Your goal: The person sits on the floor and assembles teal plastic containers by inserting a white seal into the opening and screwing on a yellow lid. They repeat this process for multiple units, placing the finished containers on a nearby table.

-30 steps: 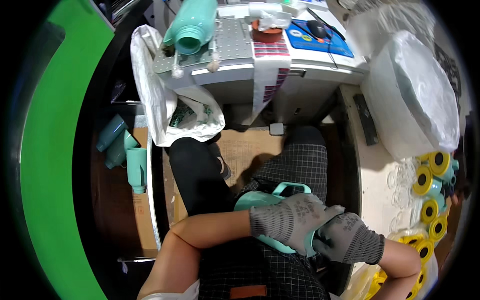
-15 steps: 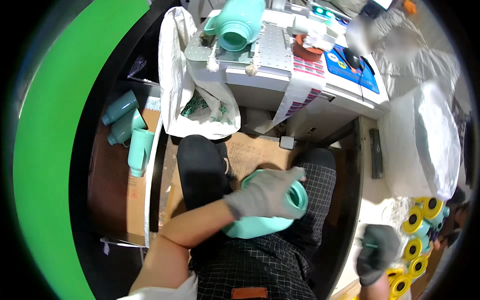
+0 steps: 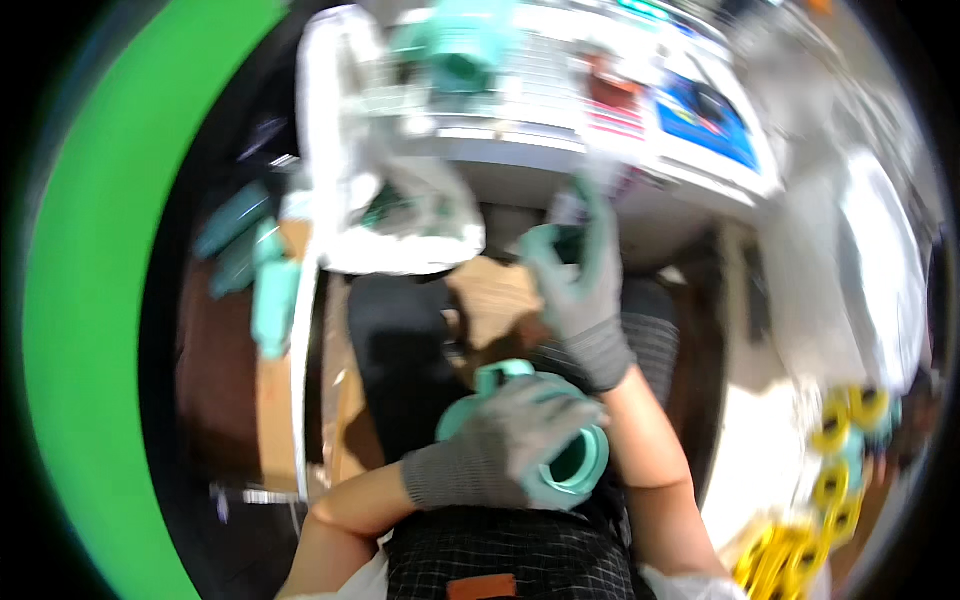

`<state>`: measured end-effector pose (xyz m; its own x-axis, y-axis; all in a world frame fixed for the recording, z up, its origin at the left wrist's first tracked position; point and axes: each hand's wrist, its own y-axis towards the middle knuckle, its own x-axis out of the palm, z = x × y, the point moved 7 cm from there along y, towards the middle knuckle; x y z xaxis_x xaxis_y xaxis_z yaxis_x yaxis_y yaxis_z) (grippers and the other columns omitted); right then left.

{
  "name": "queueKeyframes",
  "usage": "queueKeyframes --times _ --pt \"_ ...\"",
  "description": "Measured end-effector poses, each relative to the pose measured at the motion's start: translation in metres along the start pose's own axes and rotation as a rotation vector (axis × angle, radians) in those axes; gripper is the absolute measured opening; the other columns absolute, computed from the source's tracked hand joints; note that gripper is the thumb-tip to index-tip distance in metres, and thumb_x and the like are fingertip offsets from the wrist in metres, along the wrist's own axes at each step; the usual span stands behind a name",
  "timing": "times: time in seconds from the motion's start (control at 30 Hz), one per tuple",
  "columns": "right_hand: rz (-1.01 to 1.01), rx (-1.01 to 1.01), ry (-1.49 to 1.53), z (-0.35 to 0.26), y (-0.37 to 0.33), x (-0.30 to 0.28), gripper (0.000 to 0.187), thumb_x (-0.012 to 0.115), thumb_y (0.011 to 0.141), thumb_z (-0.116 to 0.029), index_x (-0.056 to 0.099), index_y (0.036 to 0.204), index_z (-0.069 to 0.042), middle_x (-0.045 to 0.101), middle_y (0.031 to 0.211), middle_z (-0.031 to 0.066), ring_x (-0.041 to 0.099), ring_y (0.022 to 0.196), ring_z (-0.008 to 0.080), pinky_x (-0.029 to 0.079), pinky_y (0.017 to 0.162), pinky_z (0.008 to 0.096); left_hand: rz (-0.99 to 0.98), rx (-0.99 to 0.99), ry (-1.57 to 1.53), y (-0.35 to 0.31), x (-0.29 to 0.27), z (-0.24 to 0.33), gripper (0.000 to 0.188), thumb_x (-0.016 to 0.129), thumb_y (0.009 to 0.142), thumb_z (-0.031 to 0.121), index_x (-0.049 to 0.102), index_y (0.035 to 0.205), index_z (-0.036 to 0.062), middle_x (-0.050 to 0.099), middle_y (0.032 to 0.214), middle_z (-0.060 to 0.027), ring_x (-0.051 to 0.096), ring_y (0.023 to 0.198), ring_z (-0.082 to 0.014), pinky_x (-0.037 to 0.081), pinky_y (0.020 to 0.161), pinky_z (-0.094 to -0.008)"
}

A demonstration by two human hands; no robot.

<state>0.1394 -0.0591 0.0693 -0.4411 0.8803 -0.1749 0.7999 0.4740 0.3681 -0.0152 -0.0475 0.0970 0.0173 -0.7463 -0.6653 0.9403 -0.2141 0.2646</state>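
A mint-green jug (image 3: 552,488) with a loop handle lies on its side across my lap, its round open mouth turned to the right. My left hand (image 3: 505,435), in a grey knit glove, is wrapped over the jug near its neck. Raised above my right thigh, my right hand (image 3: 580,285) wears a glove with a grey back and green on the fingers. Its thumb and fingers are spread apart, smeared by motion, and I see nothing held in them. Another mint-green jug (image 3: 470,45) lies on the perforated bench top ahead, mouth toward me.
A white sack (image 3: 345,225) with green scraps hangs before the bench. Several green bottles (image 3: 275,305) lie in a bin at the left. To the right stand a large white plastic bag (image 3: 850,270) and several yellow-ended pieces (image 3: 830,485). A blue mat (image 3: 705,120) lies on the bench.
My right hand has come from the far right to above my right thigh and opened. The jug has turned and shifted slightly toward me under my left hand. The view is blurrier.
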Motion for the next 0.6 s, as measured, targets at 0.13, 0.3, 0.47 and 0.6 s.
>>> queueKeyframes --times 0.13,0.3,0.47,0.6 --pt "0.112 -0.051 -0.285 0.020 -0.082 -0.071 0.053 0.076 0.090 -0.018 0.056 0.136 -0.003 0.053 0.139 0.0244 0.059 0.123 0.0371 0.047 0.106 0.0437 -0.078 -0.005 -0.144 0.009 -0.025 -0.002 0.069 0.095 0.064 0.037 0.066 0.122 0.0135 0.072 0.114 -0.0079 0.067 0.105 -0.0333 0.046 0.102 -0.0472" --pt "0.414 0.187 -0.556 0.052 -0.201 -0.229 0.013 0.075 0.090 -0.011 0.074 0.097 0.000 0.072 0.099 0.0146 0.072 0.087 0.0282 0.057 0.083 0.0339 -0.229 -0.069 -0.441 0.037 0.014 -0.025 0.077 0.096 0.055 0.015 0.060 0.123 0.0063 0.069 0.115 -0.0138 0.070 0.104 -0.0272 0.056 0.091 -0.0398" --pt "0.933 0.386 -0.921 0.052 -0.241 -0.396 0.025 0.070 0.095 -0.025 0.073 0.103 -0.002 0.073 0.101 0.0135 0.072 0.088 0.0303 0.056 0.081 0.0394 -0.345 0.023 -0.251 0.059 0.045 -0.012 0.074 0.092 0.055 0.013 0.063 0.122 0.0068 0.070 0.111 -0.0117 0.070 0.102 -0.0274 0.056 0.089 -0.0391" --pt "0.722 0.961 -1.277 0.107 -0.226 -0.475 0.051 0.064 0.090 -0.057 0.076 0.104 -0.009 0.073 0.108 0.0197 0.069 0.101 0.0401 0.053 0.089 0.0479 -0.325 -0.002 -0.204 0.064 0.055 0.001 0.064 0.092 0.056 0.020 0.067 0.114 0.0087 0.071 0.106 -0.0093 0.070 0.097 -0.0296 0.056 0.086 -0.0415"
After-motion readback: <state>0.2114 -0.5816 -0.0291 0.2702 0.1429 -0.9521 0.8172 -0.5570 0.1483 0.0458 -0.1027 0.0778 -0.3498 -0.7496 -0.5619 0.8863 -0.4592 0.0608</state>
